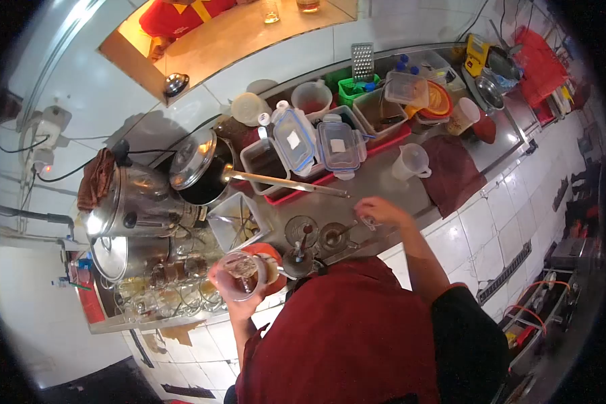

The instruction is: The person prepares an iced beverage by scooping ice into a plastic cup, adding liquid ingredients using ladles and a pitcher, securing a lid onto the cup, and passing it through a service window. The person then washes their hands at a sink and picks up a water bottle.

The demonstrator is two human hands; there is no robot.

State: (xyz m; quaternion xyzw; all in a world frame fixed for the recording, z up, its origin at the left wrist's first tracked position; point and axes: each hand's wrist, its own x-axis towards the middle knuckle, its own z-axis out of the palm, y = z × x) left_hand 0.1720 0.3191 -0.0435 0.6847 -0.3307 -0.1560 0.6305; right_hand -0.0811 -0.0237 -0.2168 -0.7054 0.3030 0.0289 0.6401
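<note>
Near the counter's front edge, my left hand [244, 306] is wrapped round a clear round plastic tub [241, 277] with something brown inside. An orange-red rounded thing [271, 261] shows right behind the tub. My right hand [382, 211] is closed, its fingers pinched on what looks like a thin spoon [350, 227] that slants over a glass cup [332, 236]. A second glass [301, 230] stands left of that cup. Closer to my apron is a dark-topped jar [297, 261] with a handle sticking up.
Left stand a pot [212, 168] with a tilted lid, a large steel container [141, 195] and several glass mugs [175, 289]. A long-handled tool [289, 183] crosses the counter. Behind are lidded boxes [340, 145]; right, a jug [411, 161] and cloth [451, 172]. A person [182, 17] is beyond the hatch.
</note>
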